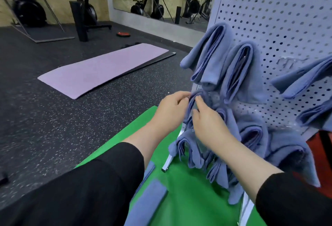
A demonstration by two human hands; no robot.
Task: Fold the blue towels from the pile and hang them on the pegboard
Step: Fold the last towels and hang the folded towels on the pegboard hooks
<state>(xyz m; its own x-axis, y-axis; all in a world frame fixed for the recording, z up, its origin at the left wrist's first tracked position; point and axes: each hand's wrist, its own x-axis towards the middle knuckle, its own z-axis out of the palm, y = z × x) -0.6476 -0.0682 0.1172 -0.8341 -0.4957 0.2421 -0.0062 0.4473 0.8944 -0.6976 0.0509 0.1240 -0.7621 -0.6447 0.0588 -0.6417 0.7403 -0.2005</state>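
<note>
Pinching a soft, limp folded towel (195,103) against the pegboard (280,28), my left hand (170,112) and right hand (208,123) grip its top fold; light cloth, best held there.

Soft matt cloth towels (239,67) hang on a smooth perforated pegboard (287,19) above speckled rubbery floor (45,118).

No legible text, label, brand, number or sign found on any surface in view. The pegboard (280,19), the towels (239,67) and the mats (100,69) carry no readable markings; the small disc (123,34) on the floor is too blurred to read.
</note>
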